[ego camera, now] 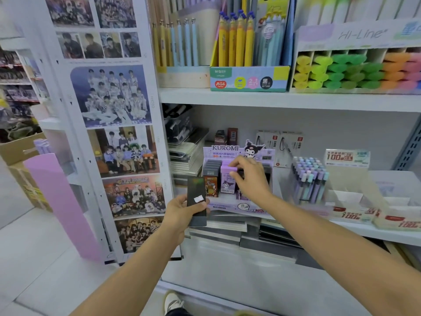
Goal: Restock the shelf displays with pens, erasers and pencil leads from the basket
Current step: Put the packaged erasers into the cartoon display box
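Right now the purple lead case point(230, 171) sits at the top of the middle column of the Kuromi display box point(237, 179), with the right hand point(249, 179) over it, fingers point(237, 176) pinching its top edge. Left hand point(182, 210) is just left of and below the display, fingers wrapped round a black lead pack point(197, 201) held upright, white sticker facing out.

Step looks like seating the purple case: best to push it straight down, square to the column, until level with the grey cases point(213, 167) to its left. Then feed the black pack in.

Clearance: the display's header card point(227, 150) stands right behind the hand, so go in from the front, not over the top. Right of the display a rack of pastel pens point(307, 179) stands near; a wide elbow swing could tip it. The display sits at the shelf's front edge point(341, 226), so press down, not forward. Left of it, stacked notebooks point(184, 156); open room there. Basket isn't in view.
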A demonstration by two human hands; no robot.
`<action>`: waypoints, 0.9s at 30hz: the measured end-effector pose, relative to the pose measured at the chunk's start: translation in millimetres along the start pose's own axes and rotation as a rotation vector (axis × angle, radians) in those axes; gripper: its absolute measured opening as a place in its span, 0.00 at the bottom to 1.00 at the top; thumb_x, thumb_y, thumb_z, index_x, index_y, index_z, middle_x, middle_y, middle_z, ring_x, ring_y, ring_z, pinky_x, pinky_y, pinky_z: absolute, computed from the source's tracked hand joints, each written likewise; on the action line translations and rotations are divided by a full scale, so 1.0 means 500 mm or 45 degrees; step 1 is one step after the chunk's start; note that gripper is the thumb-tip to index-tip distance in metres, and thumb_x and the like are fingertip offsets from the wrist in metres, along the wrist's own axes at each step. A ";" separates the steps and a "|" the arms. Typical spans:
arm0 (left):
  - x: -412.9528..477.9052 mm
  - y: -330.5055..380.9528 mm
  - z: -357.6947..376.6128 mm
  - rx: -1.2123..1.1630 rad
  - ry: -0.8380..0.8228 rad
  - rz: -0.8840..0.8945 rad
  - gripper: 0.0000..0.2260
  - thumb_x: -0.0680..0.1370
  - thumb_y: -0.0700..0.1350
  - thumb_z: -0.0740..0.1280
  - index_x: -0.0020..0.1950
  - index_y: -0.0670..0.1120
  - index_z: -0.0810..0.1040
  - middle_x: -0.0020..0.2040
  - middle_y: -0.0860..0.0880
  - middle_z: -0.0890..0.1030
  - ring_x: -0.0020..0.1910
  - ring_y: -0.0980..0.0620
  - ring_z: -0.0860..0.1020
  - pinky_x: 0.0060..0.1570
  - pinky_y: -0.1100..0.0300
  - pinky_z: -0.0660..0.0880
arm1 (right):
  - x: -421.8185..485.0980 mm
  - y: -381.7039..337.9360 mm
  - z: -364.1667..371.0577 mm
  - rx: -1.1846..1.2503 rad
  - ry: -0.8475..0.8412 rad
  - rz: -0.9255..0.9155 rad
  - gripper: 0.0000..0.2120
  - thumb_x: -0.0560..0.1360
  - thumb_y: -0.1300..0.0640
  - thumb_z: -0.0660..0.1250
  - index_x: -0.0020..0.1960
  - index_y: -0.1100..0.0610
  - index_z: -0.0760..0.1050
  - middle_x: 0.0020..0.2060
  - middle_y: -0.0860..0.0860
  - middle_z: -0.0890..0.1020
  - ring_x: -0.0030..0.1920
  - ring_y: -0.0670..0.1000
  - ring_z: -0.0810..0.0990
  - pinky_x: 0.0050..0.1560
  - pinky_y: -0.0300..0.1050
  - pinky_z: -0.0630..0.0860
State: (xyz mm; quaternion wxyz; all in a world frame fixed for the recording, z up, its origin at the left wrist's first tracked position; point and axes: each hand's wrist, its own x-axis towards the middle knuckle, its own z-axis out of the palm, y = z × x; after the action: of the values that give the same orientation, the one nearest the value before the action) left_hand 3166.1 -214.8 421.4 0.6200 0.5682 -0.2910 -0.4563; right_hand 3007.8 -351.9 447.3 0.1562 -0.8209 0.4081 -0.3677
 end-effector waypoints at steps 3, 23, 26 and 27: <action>0.007 -0.005 -0.004 -0.003 0.021 -0.010 0.12 0.72 0.35 0.73 0.55 0.41 0.78 0.44 0.42 0.86 0.38 0.47 0.84 0.44 0.54 0.81 | 0.012 0.008 -0.003 -0.075 -0.023 -0.021 0.06 0.76 0.57 0.68 0.52 0.49 0.73 0.48 0.48 0.80 0.54 0.52 0.75 0.54 0.46 0.65; -0.005 0.003 0.027 0.123 -0.082 0.023 0.13 0.70 0.33 0.74 0.53 0.43 0.81 0.43 0.43 0.86 0.39 0.47 0.84 0.50 0.53 0.80 | 0.008 0.013 -0.021 -0.125 -0.073 -0.163 0.17 0.79 0.54 0.64 0.68 0.52 0.73 0.71 0.49 0.68 0.69 0.50 0.65 0.72 0.49 0.58; -0.023 0.012 0.053 0.200 -0.145 0.050 0.14 0.70 0.32 0.75 0.53 0.43 0.82 0.43 0.43 0.86 0.39 0.46 0.84 0.49 0.54 0.80 | -0.017 -0.021 -0.051 0.482 -0.196 -0.022 0.15 0.79 0.54 0.64 0.66 0.50 0.73 0.62 0.47 0.76 0.53 0.45 0.79 0.51 0.29 0.74; -0.030 0.015 0.064 0.228 -0.180 0.054 0.14 0.70 0.32 0.74 0.53 0.43 0.81 0.43 0.44 0.86 0.38 0.48 0.84 0.45 0.57 0.81 | -0.028 -0.029 -0.059 0.563 -0.266 0.019 0.14 0.79 0.53 0.65 0.65 0.50 0.74 0.59 0.45 0.78 0.50 0.42 0.80 0.45 0.27 0.74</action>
State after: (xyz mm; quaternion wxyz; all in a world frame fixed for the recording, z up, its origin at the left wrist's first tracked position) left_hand 3133.6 -215.6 436.9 0.5540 0.5815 -0.3856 -0.4542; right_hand 2988.8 -330.5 468.6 0.3761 -0.7974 0.3053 -0.3599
